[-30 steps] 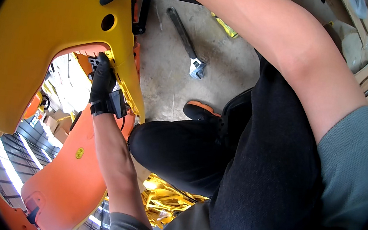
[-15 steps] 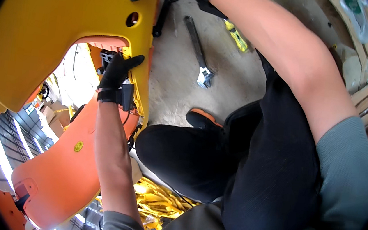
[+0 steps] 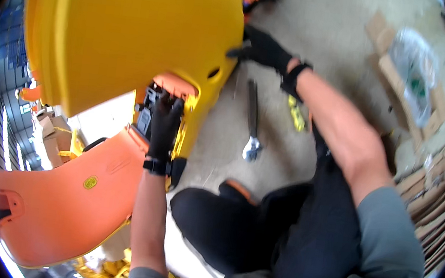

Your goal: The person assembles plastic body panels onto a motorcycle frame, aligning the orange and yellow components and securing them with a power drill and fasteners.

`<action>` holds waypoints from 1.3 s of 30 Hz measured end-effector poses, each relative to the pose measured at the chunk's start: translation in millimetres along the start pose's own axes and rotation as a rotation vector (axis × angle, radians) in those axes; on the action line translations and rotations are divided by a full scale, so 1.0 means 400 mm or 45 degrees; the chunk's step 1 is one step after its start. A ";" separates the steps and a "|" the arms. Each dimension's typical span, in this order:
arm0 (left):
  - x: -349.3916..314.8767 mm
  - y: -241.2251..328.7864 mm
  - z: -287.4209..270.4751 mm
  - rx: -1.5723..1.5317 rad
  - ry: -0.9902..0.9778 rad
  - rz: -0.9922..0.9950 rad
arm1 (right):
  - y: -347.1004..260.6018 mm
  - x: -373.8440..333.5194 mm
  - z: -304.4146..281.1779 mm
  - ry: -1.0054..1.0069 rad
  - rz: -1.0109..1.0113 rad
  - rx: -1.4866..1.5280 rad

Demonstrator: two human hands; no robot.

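A large curved yellow panel (image 3: 142,25) fills the upper left, joined to an orange curved shell (image 3: 73,193) below it. My right hand (image 3: 265,50), in a black glove, holds the panel's right edge, thumb on its face and the other fingers partly hidden. In the gap under the orange inner piece (image 3: 176,84), my gloved left hand (image 3: 164,129) closes on a black mechanism (image 3: 146,108); its fingertips are hard to make out against the dark parts. On the floor to the right lies an adjustable wrench (image 3: 252,115), jaw toward me.
A yellow-and-black tool handle (image 3: 296,114) lies by my right forearm. Cardboard with clear plastic (image 3: 411,72) is at the upper right, stacked flattened cardboard (image 3: 435,196) below it. My bent legs (image 3: 279,222) are close by. Yellow parts (image 3: 114,269) lie at the lower left.
My view has shifted, so the panel and wrench appear farther right and lower. My left thumb has left the panel's yellow edge, and the fingers are at the black mechanism. My right hand stays at the panel.
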State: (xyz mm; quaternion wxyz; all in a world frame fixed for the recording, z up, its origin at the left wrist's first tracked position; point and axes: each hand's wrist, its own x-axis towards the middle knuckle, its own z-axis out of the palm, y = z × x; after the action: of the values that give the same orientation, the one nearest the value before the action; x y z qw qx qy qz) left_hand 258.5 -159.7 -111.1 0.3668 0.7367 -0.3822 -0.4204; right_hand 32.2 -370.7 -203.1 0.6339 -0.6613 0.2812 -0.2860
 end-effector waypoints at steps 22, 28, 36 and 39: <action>-0.004 0.436 -0.272 0.615 0.739 0.954 | -0.072 0.024 -0.031 -0.207 0.257 0.163; 0.009 0.545 -0.181 -0.287 0.670 0.507 | -0.093 0.034 -0.060 -0.286 0.301 0.228; 0.005 0.568 -0.144 -0.315 0.876 0.339 | -0.180 -0.091 -0.283 -0.102 0.643 0.065; -0.021 0.532 -0.152 -0.323 0.962 0.144 | -0.221 -0.220 -0.453 0.108 0.892 0.051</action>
State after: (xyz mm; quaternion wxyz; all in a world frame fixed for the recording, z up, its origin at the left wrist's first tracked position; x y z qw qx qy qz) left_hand 256.1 -232.4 97.9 0.5921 0.7661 -0.2053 -0.1428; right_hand -159.7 -425.4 -110.7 0.6942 -0.4995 0.5115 -0.0838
